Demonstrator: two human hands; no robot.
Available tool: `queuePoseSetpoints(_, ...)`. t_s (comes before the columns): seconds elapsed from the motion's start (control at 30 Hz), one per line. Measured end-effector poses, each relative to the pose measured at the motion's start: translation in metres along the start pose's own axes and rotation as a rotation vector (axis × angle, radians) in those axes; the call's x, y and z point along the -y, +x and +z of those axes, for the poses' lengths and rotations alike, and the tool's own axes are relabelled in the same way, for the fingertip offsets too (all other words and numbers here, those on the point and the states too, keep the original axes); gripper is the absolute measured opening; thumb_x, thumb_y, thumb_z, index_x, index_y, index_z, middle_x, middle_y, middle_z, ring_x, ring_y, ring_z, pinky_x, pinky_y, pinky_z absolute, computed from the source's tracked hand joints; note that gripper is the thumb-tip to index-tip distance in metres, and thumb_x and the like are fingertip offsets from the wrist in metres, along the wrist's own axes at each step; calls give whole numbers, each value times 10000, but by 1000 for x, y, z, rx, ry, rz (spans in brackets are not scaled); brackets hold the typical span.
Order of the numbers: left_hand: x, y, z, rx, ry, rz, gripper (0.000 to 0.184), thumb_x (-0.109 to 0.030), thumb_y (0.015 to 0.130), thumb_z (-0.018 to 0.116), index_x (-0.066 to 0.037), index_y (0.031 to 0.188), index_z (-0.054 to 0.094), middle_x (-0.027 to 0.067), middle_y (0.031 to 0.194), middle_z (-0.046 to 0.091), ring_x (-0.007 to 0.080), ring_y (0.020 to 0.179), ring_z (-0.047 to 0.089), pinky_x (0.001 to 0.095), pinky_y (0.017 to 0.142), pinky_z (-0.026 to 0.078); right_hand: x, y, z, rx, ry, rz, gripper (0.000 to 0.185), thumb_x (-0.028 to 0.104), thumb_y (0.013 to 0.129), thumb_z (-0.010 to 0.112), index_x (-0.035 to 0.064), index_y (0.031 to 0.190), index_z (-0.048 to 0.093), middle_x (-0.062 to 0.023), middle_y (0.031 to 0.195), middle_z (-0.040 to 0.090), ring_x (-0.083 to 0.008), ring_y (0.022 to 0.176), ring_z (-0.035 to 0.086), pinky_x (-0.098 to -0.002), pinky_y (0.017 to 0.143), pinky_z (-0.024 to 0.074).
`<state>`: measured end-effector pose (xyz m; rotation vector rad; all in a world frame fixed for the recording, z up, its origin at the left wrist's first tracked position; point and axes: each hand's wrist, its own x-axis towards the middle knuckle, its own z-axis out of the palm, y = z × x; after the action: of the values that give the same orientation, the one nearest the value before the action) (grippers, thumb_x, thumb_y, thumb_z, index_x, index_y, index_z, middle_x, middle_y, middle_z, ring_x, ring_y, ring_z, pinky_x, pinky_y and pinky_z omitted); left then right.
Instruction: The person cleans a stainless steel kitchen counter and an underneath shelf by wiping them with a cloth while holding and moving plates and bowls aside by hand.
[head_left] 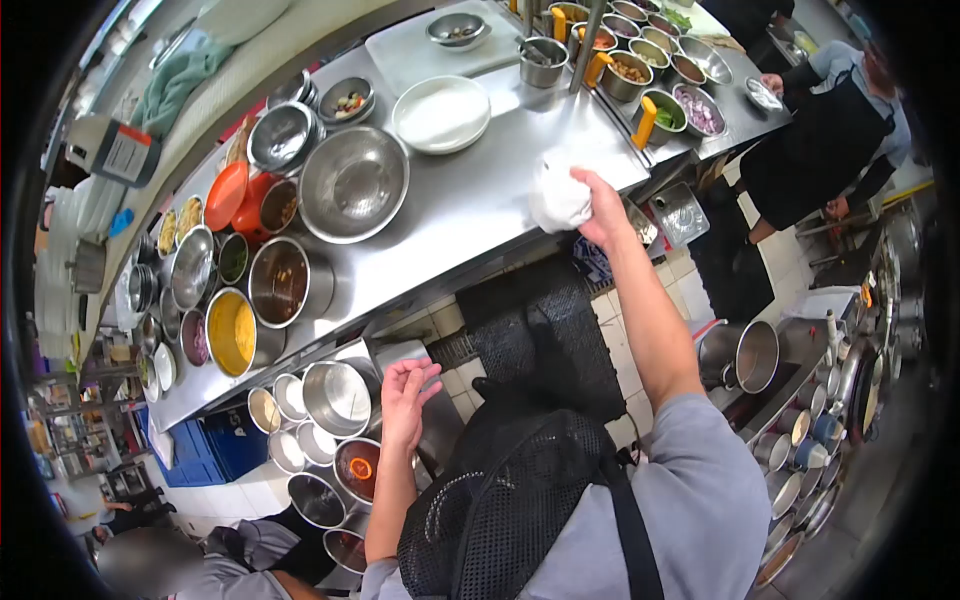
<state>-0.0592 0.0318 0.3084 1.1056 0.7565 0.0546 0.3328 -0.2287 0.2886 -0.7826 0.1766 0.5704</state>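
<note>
My right hand (603, 208) grips a white cloth (561, 196) over the right part of the steel counter (450, 205), near its front edge. My left hand (408, 398) is held lower, in front of the counter, with its fingers apart and nothing in them. A white plate (441, 114) lies on the counter to the left of the cloth. Beside the plate stands a large empty steel bowl (354, 184).
Pots of yellow (232, 332) and dark sauce (280, 282) line the counter's left end. Topping containers (698, 110) stand at the upper right. A co-worker in a black apron (815, 150) is at the right; another person (255, 560) is at the lower left.
</note>
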Motion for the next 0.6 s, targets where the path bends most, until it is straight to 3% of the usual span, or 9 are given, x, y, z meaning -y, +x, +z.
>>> queuePoseSetpoints(0.07,-8,19,25,22,6,-1,192,-191,1086,599,-68,1217,533,144,1324,628,292,1219,663,421,953,584,31,17,8,77,71,23,373,180,963,660,-22,1275,627,-170,1178,715,-302,1112,710,-445,955,582)
queuePoseSetpoints(0.13,-15,35,43,50,28,-16,209,-201,1085,604,-66,1228,530,140,1344,625,280,1236,656,420,963,579,56,39,-14,-66,-436,58,492,254,959,699,-30,1351,612,-190,1298,689,-305,1215,669,-441,1021,535)
queuePoseSetpoints(0.17,-17,41,50,54,30,-14,209,-201,1085,604,-66,1228,530,140,1344,625,280,1236,656,420,963,579,61,49,-38,-66,-434,54,492,254,959,699,-30,1351,612,-190,1298,689,-305,1215,669,-441,1021,535)
queuePoseSetpoints(0.23,-16,50,59,19,116,21,229,-214,1081,614,-67,1233,527,138,1346,625,276,1236,656,414,969,573,61,76,-89,-312,-1104,-291,590,307,950,726,-35,1410,589,-212,1403,642,-332,1285,623,-431,1055,501)
queuePoseSetpoints(0.27,-17,53,63,-9,129,5,239,-219,1077,621,-70,1237,525,133,1333,627,271,1227,658,411,973,568,65,73,-86,-330,-1280,-443,652,322,950,721,-52,1456,549,-254,1429,611,-410,1309,588,-454,1094,473)
queuePoseSetpoints(0.3,-15,58,65,-20,130,-2,239,-219,1077,621,-70,1237,525,133,1333,627,271,1227,658,411,973,568,59,71,-77,-288,-1440,-689,616,317,937,729,-29,1425,585,-277,1428,594,-466,1321,557,-468,1124,449)
queuePoseSetpoints(0.37,-8,70,71,-101,150,-31,230,-213,1077,620,-70,1232,529,129,1320,627,268,1214,662,411,969,570,40,79,-47,-114,-1677,-864,650,384,932,718,8,1443,574,-265,1509,522,-454,1412,474,-544,1177,382)
queuePoseSetpoints(0.53,-16,96,115,-127,197,-83,197,-166,1072,618,-69,1221,535,136,1343,600,234,1200,654,369,952,570,-23,130,-40,68,-2079,-730,702,505,974,604,64,1513,513,-208,1653,352,-395,1558,268,-689,1201,250)
queuePoseSetpoints(0.6,-24,111,136,-136,234,-85,193,-158,1073,612,-67,1224,535,135,1345,600,232,1202,653,361,951,565,-14,163,-55,-92,-2122,-724,696,500,987,581,54,1517,508,-204,1649,360,-391,1554,281,-688,1200,253)
